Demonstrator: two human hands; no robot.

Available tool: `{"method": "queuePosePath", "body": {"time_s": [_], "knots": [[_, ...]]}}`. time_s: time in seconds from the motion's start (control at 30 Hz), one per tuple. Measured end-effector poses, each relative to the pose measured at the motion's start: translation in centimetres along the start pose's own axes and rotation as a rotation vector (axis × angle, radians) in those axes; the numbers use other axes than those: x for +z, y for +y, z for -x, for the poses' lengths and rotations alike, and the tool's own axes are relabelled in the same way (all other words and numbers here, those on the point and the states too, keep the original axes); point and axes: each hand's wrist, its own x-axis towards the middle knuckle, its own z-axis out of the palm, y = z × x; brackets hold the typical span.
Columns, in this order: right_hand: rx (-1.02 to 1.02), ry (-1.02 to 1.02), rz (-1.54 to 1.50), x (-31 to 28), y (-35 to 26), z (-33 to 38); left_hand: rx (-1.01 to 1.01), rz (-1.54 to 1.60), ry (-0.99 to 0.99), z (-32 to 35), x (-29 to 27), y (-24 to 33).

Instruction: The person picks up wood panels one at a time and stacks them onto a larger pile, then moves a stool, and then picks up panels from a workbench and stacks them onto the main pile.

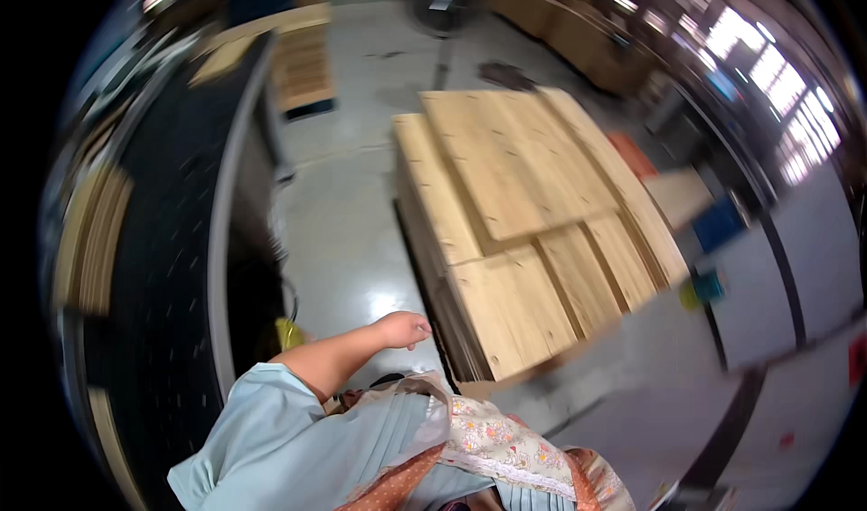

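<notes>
My left hand (403, 330) hangs in front of me with the fingers curled in, and nothing shows in it. It is beside the near left side of a stack of pale wooden boards (515, 308), apart from it as far as I can tell. On top of that stack a wide wooden panel (519, 163) lies across narrower boards, with small dark marks on its face. My right hand is out of view.
At the left runs a long black-topped table (172, 204) with a grey edge, and board stacks (90, 240) beside it. A standing fan (442, 5) is on the grey floor (334, 195) ahead. Grey panels (754, 303) and a blue bin (720, 224) are at right.
</notes>
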Motion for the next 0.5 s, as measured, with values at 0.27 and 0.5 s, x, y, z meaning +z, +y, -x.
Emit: {"method": "queuePosePath", "body": {"time_s": [0.27,0.5], "knots": [[-0.048,-0.550,0.533,5.0,-2.8,-6.9,-0.009,0.253,0.665,21.2,3.4,-1.7],[-0.175,-0.684,0.414,24.1,-12.4,1.2,-0.209,-0.541,1.487,45.4,0.8,-1.8]]}}
